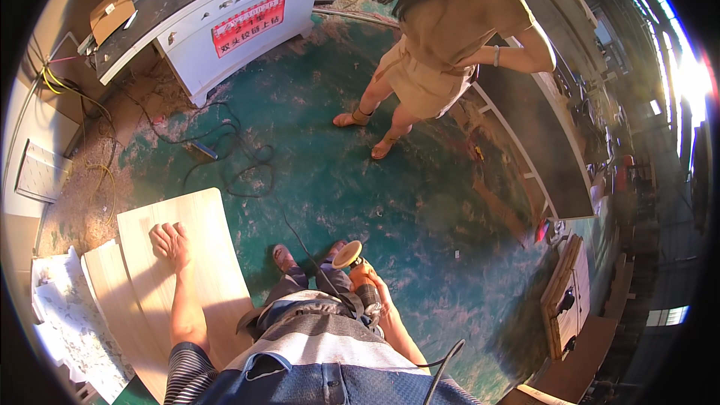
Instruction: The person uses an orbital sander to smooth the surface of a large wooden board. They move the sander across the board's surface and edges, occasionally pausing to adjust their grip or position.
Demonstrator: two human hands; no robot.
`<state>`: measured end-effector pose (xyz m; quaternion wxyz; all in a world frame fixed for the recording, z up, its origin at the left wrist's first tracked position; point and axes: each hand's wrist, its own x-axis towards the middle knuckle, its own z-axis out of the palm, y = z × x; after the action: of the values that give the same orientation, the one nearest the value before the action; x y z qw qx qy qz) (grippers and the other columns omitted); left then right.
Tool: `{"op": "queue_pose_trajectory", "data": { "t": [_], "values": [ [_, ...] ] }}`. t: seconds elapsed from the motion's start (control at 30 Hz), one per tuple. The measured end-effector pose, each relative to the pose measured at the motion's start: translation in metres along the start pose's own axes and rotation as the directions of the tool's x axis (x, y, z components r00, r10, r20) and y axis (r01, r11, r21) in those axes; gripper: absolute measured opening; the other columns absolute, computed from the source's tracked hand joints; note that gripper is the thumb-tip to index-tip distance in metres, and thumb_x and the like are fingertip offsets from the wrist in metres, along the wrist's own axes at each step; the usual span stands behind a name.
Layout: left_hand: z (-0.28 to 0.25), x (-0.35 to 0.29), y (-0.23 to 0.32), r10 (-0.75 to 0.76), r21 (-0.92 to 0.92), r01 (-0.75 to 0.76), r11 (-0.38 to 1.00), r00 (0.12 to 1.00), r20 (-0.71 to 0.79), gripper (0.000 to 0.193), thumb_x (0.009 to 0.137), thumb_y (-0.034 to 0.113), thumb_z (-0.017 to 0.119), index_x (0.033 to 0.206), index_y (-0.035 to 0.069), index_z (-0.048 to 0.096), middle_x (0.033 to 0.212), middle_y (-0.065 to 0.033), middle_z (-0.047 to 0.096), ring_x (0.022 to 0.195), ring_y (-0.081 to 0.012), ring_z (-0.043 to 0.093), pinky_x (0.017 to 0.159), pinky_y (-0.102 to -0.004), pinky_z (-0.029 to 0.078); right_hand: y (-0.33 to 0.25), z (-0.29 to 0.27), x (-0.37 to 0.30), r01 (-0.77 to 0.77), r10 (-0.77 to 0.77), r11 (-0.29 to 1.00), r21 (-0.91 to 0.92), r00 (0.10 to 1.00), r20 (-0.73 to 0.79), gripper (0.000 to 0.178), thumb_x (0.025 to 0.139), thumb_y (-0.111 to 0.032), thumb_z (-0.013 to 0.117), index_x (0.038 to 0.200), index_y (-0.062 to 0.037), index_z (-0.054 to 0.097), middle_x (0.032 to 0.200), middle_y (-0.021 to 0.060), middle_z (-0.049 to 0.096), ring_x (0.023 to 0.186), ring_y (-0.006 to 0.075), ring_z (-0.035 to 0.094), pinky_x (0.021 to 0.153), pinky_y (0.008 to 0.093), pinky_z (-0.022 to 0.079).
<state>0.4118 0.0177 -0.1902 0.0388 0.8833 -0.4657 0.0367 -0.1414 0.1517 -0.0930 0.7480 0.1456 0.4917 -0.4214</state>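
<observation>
My left hand (172,245) rests on the upper part of a pale wooden board (199,217), its slightly bent fingers apart and gripping nothing. Under and beside that board lies another pale board (112,274). In my right hand (382,292), close to my waist, is an orange and black disc sander (364,283). Its round tan pad (347,254) faces up and away from me. A dark cord (296,232) runs over the floor toward my body; where it joins the tool is hidden.
A person (442,30) in tan clothes stands ahead on the green floor. White machine cabinet (247,30) with a red sign stands far left. Loops of cord (240,146) lie on the floor. Stacked boards (568,296) are at right, a long dark-topped table (532,120) beyond.
</observation>
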Motion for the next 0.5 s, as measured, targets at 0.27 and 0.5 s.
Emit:
{"op": "queue_pose_trajectory", "data": {
  "t": [0.27,0.5],
  "values": [
    [0.005,0.002,-0.004,0.035,0.018,-0.033,0.999,0.997,-0.076,0.042,0.102,0.04,0.048,0.126,0.006,0.052,0.142,-0.0119,0.04,0.142,-0.0303,0.028,0.116,-0.0509,0.025,-0.001,-0.002,0.003,0.008,-0.008,1.0,0.012,1.0,0.006,0.058,0.092,-0.044,0.068,0.124,0.0026,0.056,0.094,0.0222,0.068,0.078,0.0309,0.07,0.072,0.0415,0.062],
    [-0.009,0.0,0.007,0.035,0.037,-0.032,0.999,0.996,-0.079,0.038,0.102,0.039,0.048,0.121,0.006,0.053,0.138,-0.0116,0.042,0.14,-0.0301,0.031,0.113,-0.0483,0.03,-0.002,-0.004,0.005,0.004,-0.004,1.0,0.016,1.0,0.02,0.058,0.092,-0.045,0.067,0.125,0.0024,0.056,0.095,0.0219,0.068,0.079,0.0305,0.07,0.074,0.0408,0.062]
  ]
}}
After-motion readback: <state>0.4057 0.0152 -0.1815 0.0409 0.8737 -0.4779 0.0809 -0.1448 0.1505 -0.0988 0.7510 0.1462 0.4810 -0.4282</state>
